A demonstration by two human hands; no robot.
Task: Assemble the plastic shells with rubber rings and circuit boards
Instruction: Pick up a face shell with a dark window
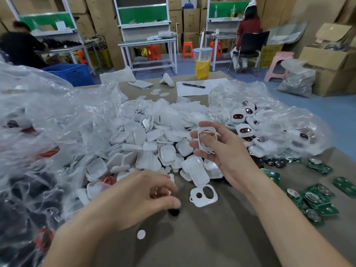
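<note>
Right hand (227, 151) grips white shell (208, 128) by rim, raised above shell pile (150, 149). Left hand (146, 197) curled low over surface (221, 237); whether it pinches reddish ring, cannot tell. Best hold shell steady, seat ring evenly, then reach for circuit boards (317, 197).

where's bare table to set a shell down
Bare brown tabletop at the near edge, below the white two-hole plastic shell, right of the small white disc. Crowded: heap of white plastic shells centre, green circuit boards right, clear plastic bags left.
</note>
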